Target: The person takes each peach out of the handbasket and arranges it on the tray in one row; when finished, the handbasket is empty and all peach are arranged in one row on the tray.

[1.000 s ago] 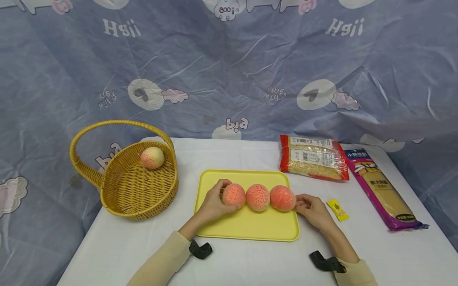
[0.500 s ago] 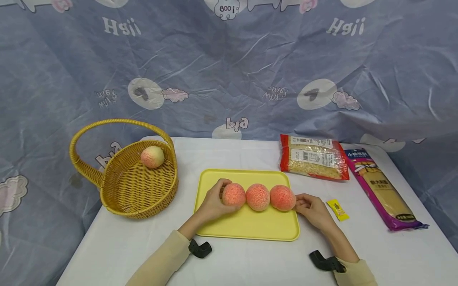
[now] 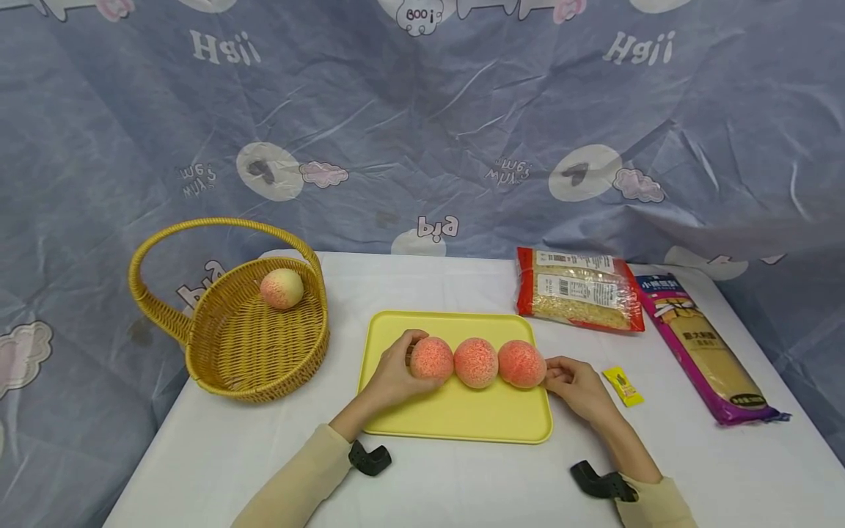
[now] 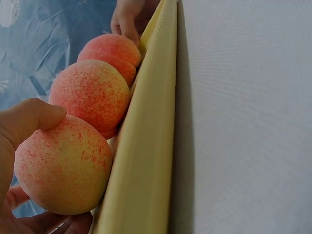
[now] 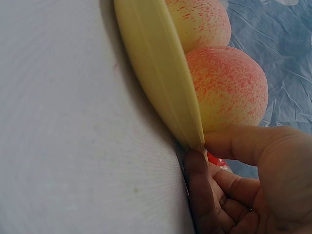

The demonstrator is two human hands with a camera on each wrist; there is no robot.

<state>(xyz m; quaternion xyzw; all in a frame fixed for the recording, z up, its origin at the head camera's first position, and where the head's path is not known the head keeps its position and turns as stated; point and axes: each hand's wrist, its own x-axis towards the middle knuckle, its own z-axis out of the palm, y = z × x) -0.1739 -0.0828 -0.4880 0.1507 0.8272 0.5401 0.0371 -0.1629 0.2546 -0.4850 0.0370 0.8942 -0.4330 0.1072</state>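
Three pink peaches stand in a row on a yellow tray (image 3: 455, 419). My left hand (image 3: 389, 383) holds the left peach (image 3: 432, 359), fingers curled round its far side. In the left wrist view the thumb lies on top of this peach (image 4: 63, 168) and fingertips show under it. Beside it sit the middle peach (image 3: 476, 364) and the right peach (image 3: 521, 364). At the tray's right edge, my right hand (image 3: 581, 389) pinches the rim (image 5: 195, 122) between thumb and fingers, as the right wrist view shows. The right peach is close to that thumb.
A wicker basket (image 3: 257, 392) with a tall handle stands at the left, holding a pale peach (image 3: 282, 288). To the right lie a red-edged grain bag (image 3: 581, 291), a purple noodle pack (image 3: 706, 345) and a small yellow packet (image 3: 623, 386). A patterned curtain hangs behind.
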